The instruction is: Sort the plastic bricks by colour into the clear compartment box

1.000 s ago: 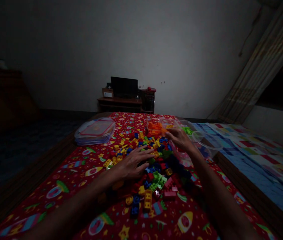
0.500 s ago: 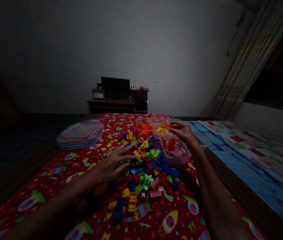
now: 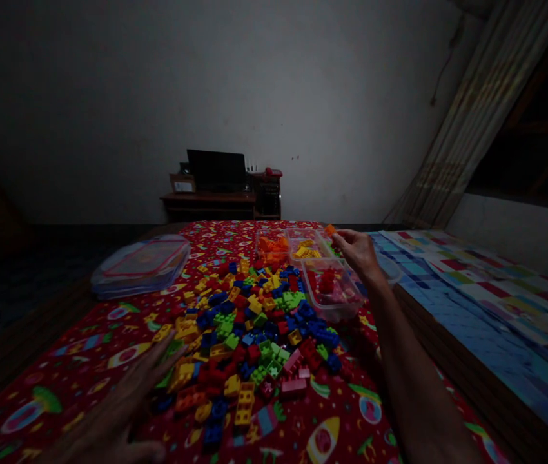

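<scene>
A heap of small plastic bricks [image 3: 249, 328] in red, yellow, blue, green and orange lies on a red patterned cloth [image 3: 85, 367]. My right hand [image 3: 357, 251] reaches out beyond the heap, pinching an orange brick [image 3: 331, 229] beside three clear tubs: one with orange bricks [image 3: 273, 247], one with yellow [image 3: 307, 248], one with red [image 3: 332, 290]. My left hand [image 3: 124, 406] lies low at the near left in shadow, fingers stretched flat toward the heap, holding nothing.
A stack of clear lids [image 3: 141, 265] sits at the far left of the cloth. A blue patchwork mat [image 3: 472, 303] covers the surface to the right. A low desk with a dark screen [image 3: 220, 187] stands against the far wall. A curtain [image 3: 477, 116] hangs at right.
My left hand has drawn back from the heap toward me. My right hand has lifted slightly with an orange brick near the tubs. The view has shifted, and the tubs now appear more centred.
</scene>
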### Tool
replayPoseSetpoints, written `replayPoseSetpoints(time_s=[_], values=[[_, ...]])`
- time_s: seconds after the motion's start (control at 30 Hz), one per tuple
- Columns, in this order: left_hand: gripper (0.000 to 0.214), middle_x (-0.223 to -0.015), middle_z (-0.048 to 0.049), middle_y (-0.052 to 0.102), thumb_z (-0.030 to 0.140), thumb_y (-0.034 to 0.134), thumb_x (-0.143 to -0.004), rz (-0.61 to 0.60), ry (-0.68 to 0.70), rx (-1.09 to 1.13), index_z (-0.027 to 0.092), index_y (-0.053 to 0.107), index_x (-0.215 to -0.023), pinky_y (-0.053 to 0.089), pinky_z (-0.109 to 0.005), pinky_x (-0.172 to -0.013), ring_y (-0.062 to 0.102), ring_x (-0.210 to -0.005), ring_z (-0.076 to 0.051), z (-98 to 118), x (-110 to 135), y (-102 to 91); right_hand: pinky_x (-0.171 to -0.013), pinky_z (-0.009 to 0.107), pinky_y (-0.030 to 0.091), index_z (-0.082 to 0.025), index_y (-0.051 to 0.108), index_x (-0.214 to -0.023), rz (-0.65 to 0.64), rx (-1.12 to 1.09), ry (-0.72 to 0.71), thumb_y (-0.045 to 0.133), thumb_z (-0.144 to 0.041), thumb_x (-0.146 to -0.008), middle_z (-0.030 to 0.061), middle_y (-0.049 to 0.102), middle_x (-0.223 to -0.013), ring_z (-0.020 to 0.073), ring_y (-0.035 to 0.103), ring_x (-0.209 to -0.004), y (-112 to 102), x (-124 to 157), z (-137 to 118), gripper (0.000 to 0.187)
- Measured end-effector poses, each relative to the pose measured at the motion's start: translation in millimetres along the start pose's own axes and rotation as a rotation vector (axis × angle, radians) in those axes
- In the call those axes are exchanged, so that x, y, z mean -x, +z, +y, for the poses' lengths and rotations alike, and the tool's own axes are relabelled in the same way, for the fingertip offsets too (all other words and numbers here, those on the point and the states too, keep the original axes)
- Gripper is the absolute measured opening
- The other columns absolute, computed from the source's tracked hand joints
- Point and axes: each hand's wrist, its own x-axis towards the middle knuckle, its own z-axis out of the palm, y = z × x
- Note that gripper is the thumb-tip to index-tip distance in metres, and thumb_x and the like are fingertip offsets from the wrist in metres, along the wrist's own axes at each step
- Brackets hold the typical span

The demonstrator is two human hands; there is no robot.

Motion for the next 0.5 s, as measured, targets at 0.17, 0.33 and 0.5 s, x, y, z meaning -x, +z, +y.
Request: replayPoseSetpoints(time_s=[0.17,0.33,0.5], values=[[0.078,-0.157,-0.0019,0.011,0.054,0.062,-0.076,0.036,0.192,0.026,0.044,0.024,-0.144,0.046,-0.047,-0.098,0.035,-0.134,-0.036,33.7,-44.8,3.8,-0.054,0.024,0.046,-0.014,0.071,-0.082,-0.112,0.051,-0.049,0.053,-0.047,-0.080,0.0065,0.069,-0.067,0.0166,0.065,-0.061,15.9,4.8,-3.9,0.038],[0.074,-0.157,-0.0081,0.012,0.055,0.057,-0.080,0.094,0.318,0.051,0.033,0.029,-0.145,0.029,-0.057,-0.107,0.022,-0.139,-0.039,48.6,-95.2,10.6,-0.053,0.024,0.046,-0.014,0.071,-0.078,-0.155,0.096,-0.088,0.052,-0.043,-0.082,0.0062,0.068,-0.065,0.0166,0.064,-0.060,23.5,7.4,-2.8,0.035],[0.061,-0.154,-0.0109,0.024,0.053,0.051,-0.086,0.013,0.335,0.124,0.031,0.037,-0.141,0.022,-0.059,-0.109,0.025,-0.138,-0.035,59.5,-146.5,10.5,-0.053,0.024,0.046,-0.014,0.072,-0.086,-0.217,0.094,-0.082,0.052,-0.044,-0.083,0.0055,0.068,-0.065,0.0154,0.063,-0.058,32.5,10.2,-3.9,0.036]])
